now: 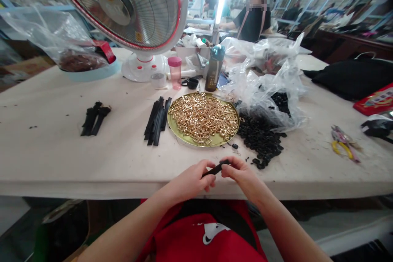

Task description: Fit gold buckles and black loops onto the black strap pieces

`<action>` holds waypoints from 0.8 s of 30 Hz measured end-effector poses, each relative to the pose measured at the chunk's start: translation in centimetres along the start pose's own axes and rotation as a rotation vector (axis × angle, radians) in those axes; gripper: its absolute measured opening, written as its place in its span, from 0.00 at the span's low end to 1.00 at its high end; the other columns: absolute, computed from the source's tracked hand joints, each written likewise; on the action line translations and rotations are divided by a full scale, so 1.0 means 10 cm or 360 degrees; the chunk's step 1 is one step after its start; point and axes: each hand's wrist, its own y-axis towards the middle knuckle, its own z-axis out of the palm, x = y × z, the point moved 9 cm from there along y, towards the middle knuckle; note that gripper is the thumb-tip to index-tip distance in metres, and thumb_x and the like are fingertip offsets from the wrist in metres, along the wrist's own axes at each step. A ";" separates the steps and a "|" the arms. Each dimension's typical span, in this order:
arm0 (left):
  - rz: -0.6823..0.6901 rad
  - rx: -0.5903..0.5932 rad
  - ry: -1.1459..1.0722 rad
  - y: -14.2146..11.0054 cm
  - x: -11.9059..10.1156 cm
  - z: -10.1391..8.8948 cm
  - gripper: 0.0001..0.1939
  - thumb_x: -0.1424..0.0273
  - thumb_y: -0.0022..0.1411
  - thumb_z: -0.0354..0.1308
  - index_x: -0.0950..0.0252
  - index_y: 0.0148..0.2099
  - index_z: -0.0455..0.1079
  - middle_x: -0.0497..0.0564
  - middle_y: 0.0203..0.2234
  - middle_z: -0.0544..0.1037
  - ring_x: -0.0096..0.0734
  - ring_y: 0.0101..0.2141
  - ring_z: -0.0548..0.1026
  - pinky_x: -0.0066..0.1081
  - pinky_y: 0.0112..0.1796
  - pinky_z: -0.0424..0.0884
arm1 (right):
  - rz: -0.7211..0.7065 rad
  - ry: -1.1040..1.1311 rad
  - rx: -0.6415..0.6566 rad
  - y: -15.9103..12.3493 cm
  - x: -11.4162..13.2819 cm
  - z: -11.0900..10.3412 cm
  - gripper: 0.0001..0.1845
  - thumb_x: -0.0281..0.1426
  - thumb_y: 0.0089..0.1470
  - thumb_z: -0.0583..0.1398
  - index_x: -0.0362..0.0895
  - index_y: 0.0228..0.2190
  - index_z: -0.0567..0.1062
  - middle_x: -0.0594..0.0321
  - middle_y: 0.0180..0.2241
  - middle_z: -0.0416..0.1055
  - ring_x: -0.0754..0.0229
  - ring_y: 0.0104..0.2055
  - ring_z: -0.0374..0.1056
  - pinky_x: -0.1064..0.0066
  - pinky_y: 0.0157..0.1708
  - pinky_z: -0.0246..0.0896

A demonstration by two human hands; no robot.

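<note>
A black strap (215, 170) is stretched between my two hands above the table's front edge. My left hand (196, 178) pinches its lower left end, and my right hand (238, 170) closes on its upper right end. Whether a small part sits under the right fingertips is hidden. Just beyond the hands lies a round tray (181, 137) heaped with gold metal buckles (204, 114). Right of it spreads a pile of small black plastic pieces (260, 137), partly under a clear bag. Flat black straps (156, 120) lie left of the tray.
A bundle of black straps (94, 118) lies farther left. Behind stand a large fan (135, 67), a pink cup (175, 73) and a dark bottle (213, 69). Yellow-handled pliers (342, 147) rest at right, near a black cloth item (353, 75). A person (253, 20) is in the background.
</note>
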 end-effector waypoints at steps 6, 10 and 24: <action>0.0038 -0.0194 -0.0052 0.00 0.04 -0.18 0.24 0.62 0.63 0.40 0.67 0.58 0.54 0.43 0.19 0.64 0.23 0.21 0.63 0.23 0.24 0.59 | 0.0080 0.0173 0.0124 0.05 -0.15 0.29 0.18 0.40 0.41 0.65 0.40 0.29 0.69 0.67 0.24 0.66 0.68 0.26 0.59 0.74 0.29 0.55; 0.0001 -0.0291 -0.0247 0.16 0.19 -0.36 0.20 0.59 0.61 0.45 0.67 0.48 0.64 0.41 0.16 0.58 0.19 0.17 0.56 0.21 0.19 0.53 | -0.0126 -0.0184 0.0077 0.38 0.06 0.15 0.20 0.45 0.44 0.61 0.41 0.33 0.69 0.63 0.26 0.66 0.63 0.27 0.61 0.69 0.30 0.58; -0.0198 -0.0597 -0.0749 0.52 0.50 -0.80 0.11 0.62 0.58 0.47 0.65 0.33 0.59 0.39 0.13 0.61 0.16 0.13 0.55 0.19 0.16 0.51 | -0.0694 -0.1397 -0.0349 1.45 0.81 -0.06 0.06 0.31 0.50 0.57 0.42 0.24 0.71 0.62 0.25 0.64 0.62 0.28 0.58 0.70 0.30 0.53</action>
